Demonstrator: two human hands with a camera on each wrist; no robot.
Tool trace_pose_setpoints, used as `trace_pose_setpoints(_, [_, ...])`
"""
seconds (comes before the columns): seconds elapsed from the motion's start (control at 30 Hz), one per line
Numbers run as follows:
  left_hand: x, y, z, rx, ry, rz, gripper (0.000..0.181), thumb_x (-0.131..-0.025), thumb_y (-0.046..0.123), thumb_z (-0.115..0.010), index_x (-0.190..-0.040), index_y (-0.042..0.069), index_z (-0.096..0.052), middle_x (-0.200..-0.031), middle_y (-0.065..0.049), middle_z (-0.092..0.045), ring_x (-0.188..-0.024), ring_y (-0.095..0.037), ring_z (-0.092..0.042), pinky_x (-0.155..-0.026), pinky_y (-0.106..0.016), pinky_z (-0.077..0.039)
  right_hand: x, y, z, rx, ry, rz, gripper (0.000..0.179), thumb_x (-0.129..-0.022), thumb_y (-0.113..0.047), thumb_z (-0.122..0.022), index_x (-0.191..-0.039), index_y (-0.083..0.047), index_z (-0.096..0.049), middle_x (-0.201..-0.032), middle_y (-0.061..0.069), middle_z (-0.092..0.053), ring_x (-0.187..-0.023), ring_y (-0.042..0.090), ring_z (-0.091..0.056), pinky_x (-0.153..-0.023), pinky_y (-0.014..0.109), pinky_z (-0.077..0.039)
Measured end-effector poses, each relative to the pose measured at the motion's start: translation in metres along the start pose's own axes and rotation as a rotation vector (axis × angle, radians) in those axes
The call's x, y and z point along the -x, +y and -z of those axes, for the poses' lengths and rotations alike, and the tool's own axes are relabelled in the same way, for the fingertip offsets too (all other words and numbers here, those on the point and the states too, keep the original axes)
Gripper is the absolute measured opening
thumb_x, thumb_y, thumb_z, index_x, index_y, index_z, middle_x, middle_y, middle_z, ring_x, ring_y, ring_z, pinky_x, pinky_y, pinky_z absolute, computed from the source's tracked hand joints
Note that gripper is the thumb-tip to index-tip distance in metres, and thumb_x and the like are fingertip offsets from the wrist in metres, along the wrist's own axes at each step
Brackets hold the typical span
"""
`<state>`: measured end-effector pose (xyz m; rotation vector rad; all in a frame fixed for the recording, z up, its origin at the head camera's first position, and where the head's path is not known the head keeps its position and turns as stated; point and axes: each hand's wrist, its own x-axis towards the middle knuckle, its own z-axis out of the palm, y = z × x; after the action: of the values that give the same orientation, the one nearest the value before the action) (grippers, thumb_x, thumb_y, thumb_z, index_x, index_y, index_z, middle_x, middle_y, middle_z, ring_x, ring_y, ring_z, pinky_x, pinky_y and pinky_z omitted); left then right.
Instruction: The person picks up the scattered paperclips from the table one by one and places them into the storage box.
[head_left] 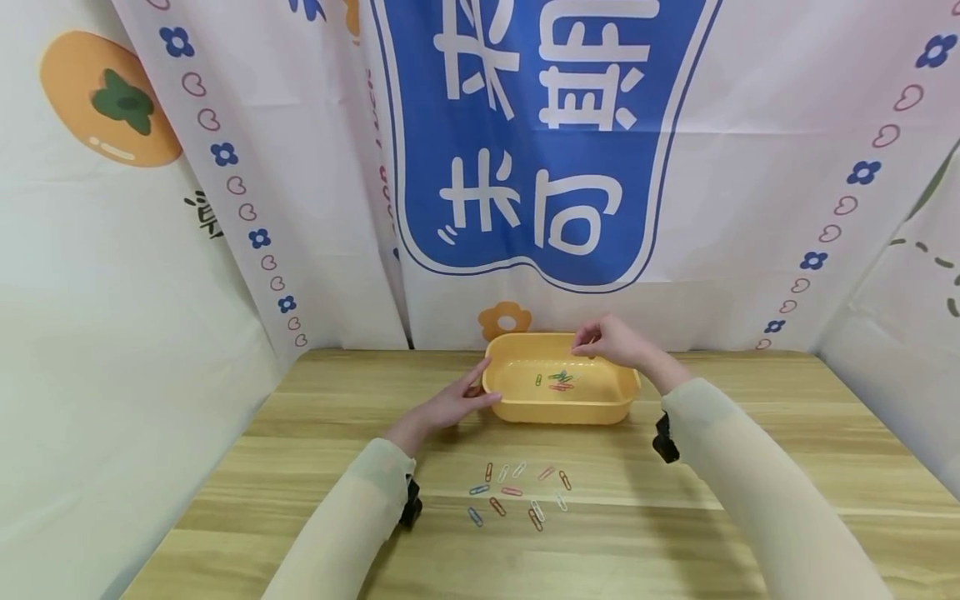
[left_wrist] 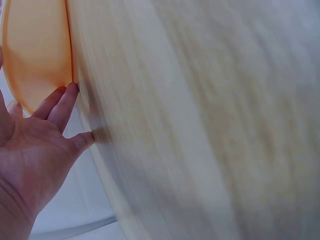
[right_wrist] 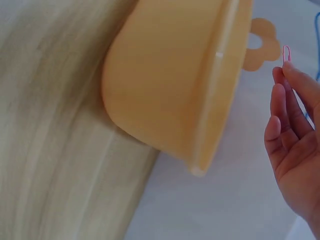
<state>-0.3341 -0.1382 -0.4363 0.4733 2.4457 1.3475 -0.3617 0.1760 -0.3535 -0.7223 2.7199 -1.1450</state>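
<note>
Closest to the camera are the person's two pale sleeves, reaching in from the bottom of the head view, with a small black object under the cuff of each. Beneath them spreads the wood-grained table. On it, between the forearms, lies a loose scatter of paper clips in white, blue, pink and dark red, most of them apart from one another and turned at various angles.

Beyond the scatter, the left hand is at the left end of the yellow tray. Its fingers are extended and spread, touching the end of the tray, thumb toward the near corner; they are not wrapped round anything.

The tray sits upright toward the far side of the table, its long side facing the camera. On its floor, near the middle, is a little cluster of clips, greenish ones and pink or red ones together, and just to the left a single green clip.

Over the far right part of the tray is the right hand, thumb and forefinger closed in a pinch. The right wrist view shows a pink clip between those fingertips, its loop sticking up past them.

Farthest off, behind the table, hangs a white printed cloth with a blue panel of large white characters and an orange flower just above the tray
</note>
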Motion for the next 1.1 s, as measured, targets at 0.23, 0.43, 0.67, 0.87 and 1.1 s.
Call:
trace_pose_setpoints(0.23, [0.0, 0.0, 0.0, -0.008, 0.003, 0.005, 0.079, -0.095, 0.042, -0.061, -0.157, 0.035, -0.011, -0.158, -0.015, -0.022, -0.137, -0.034, -0.035, -0.111, -0.051, -0.026, -0.013, 0.018, -0.018, -0.011, 0.029, -0.021, 0.007, -0.089, -0.005, -0.07, -0.089, 0.002, -0.07, -0.082, 0.012, -0.068, -0.073, 0.022, -0.057, -0.066, 0.033, -0.049])
trace_pose_setpoints(0.43, [0.0, 0.003, -0.001, -0.01, -0.004, -0.006, 0.078, -0.097, 0.04, -0.059, -0.157, 0.034, -0.01, -0.157, -0.016, -0.023, -0.137, -0.035, -0.035, -0.111, -0.052, -0.026, -0.019, 0.035, -0.03, 0.0, 0.084, -0.039, 0.005, -0.087, -0.001, -0.07, -0.083, 0.002, -0.07, -0.076, 0.005, -0.066, -0.067, 0.02, -0.057, -0.061, 0.028, -0.048])
trace_pose_setpoints(0.67, [0.0, 0.006, -0.003, -0.004, -0.01, -0.005, 0.078, -0.096, 0.041, -0.06, -0.157, 0.034, -0.011, -0.158, -0.015, -0.022, -0.138, -0.034, -0.034, -0.112, -0.051, -0.024, -0.017, 0.036, -0.038, 0.011, 0.079, -0.093, 0.006, -0.087, -0.001, -0.07, -0.088, 0.006, -0.069, -0.079, 0.008, -0.067, -0.075, 0.032, -0.061, -0.062, 0.027, -0.048])
trace_pose_setpoints(0.87, [-0.001, 0.004, -0.001, -0.002, -0.01, -0.014, 0.079, -0.096, 0.041, -0.06, -0.157, 0.034, -0.01, -0.157, -0.016, -0.023, -0.137, -0.035, -0.034, -0.111, -0.051, -0.025, -0.02, 0.039, -0.038, 0.031, 0.073, -0.108, 0.014, -0.087, -0.002, -0.071, -0.097, 0.009, -0.07, -0.087, 0.011, -0.07, -0.075, 0.026, -0.062, -0.064, 0.028, -0.049])
trace_pose_setpoints(1.1, [0.0, 0.001, 0.0, -0.002, -0.006, -0.022, 0.078, -0.097, 0.038, -0.06, -0.157, 0.031, -0.01, -0.156, -0.018, -0.024, -0.136, -0.036, -0.036, -0.111, -0.052, -0.026, -0.019, 0.036, -0.035, 0.049, 0.043, -0.062, 0.016, -0.088, -0.003, -0.069, -0.099, 0.008, -0.07, -0.089, 0.01, -0.071, -0.074, 0.02, -0.062, -0.067, 0.03, -0.051])
